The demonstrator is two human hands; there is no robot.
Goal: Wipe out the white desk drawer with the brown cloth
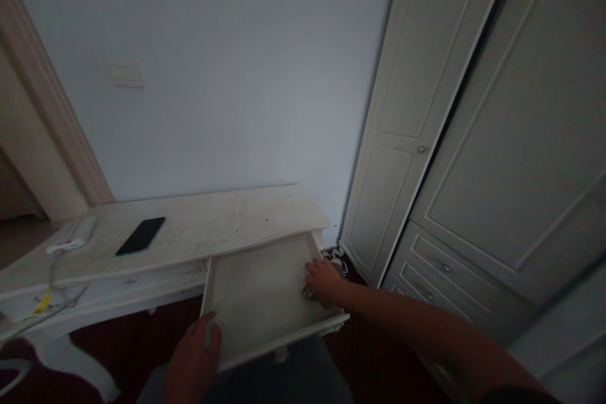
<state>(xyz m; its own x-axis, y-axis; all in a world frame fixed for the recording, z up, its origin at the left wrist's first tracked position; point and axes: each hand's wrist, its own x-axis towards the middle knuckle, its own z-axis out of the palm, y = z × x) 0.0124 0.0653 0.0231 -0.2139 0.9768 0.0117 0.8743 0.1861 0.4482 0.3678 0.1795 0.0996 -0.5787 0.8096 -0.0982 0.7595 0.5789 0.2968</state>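
Note:
A white drawer [265, 297] is pulled out of a worn white desk [227, 218], and its inside looks bare. My left hand [193, 360] grips the drawer's left side near the front corner, thumb on the inner side. Over the right side wall reaches my right hand [324, 280], its fingers bent around a black-and-white patterned cloth [337, 260]. Part of a similar patterned piece shows under the palm inside the drawer; whether both belong to one cloth I cannot tell.
A dark phone [141, 236] and a white power strip [72, 233] with a cord lie on the desktop. To the right stands a white wardrobe [402, 126] with drawers below. A light switch [125, 74] is on the wall. My legs are under the drawer.

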